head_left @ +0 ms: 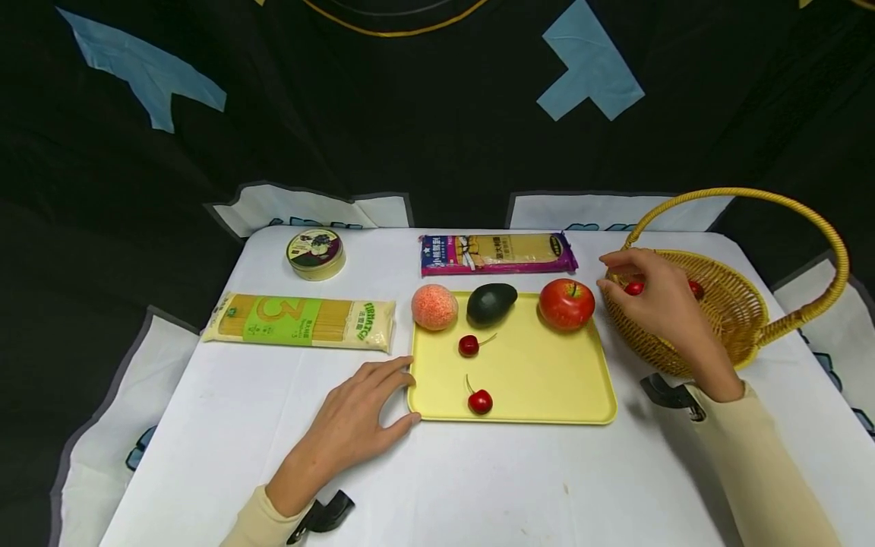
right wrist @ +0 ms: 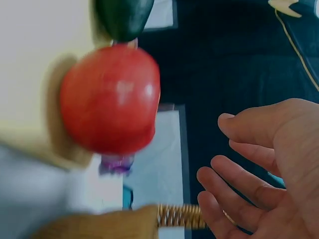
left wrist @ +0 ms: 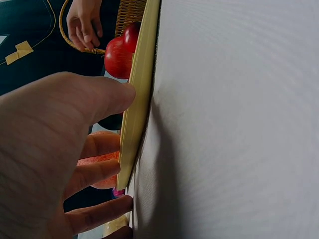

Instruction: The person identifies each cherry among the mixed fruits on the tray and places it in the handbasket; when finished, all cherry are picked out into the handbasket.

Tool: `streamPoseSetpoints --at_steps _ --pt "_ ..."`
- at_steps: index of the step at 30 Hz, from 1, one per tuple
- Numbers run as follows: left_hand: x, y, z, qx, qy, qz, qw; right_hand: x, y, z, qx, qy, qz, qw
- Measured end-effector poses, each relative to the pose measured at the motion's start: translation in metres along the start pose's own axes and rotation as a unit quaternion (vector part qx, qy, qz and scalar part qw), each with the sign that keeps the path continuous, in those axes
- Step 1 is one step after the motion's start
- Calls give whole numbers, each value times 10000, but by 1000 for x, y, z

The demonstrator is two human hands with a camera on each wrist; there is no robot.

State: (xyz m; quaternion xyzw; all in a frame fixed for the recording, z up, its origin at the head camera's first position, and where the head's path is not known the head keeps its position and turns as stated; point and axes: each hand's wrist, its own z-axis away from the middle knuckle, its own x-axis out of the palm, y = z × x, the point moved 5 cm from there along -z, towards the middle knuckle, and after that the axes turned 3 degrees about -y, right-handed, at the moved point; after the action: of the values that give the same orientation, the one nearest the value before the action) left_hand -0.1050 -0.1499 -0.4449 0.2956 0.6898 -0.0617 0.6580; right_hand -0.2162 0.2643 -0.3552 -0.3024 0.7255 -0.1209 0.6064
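Observation:
My left hand (head_left: 355, 418) rests at the left edge of a yellow tray (head_left: 547, 387), fingers spread and thumb touching the rim. The left wrist view shows the thumb against the tray's side. Over the near-left rim of a wicker basket (head_left: 741, 319) hovers my right hand (head_left: 652, 296); its fingers are loosely bent, and the right wrist view shows nothing between them. Red fruits (head_left: 696, 289) lie in the basket, partly hidden by that hand. On the tray are a peach (head_left: 434, 307), an avocado (head_left: 491, 304), an apple (head_left: 567, 305), an upper cherry (head_left: 468, 346) and a lower cherry (head_left: 480, 402).
A pack of spaghetti (head_left: 301, 320) lies left of the tray, with a round tin (head_left: 315, 254) behind it. Behind the tray is a purple-edged pasta pack (head_left: 497, 253). The basket's tall handle (head_left: 752, 194) arches upward at the right.

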Motion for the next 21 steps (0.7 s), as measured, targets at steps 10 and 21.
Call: streamPoseSetpoints --at_steps 10,21 --pt "0 0 0 13 14 39 10000 31 -37 -5 -748 78 -346 9966" --pt "-1 0 1 4 47 50 10000 69 -65 2 -1246 -316 -569 9901"
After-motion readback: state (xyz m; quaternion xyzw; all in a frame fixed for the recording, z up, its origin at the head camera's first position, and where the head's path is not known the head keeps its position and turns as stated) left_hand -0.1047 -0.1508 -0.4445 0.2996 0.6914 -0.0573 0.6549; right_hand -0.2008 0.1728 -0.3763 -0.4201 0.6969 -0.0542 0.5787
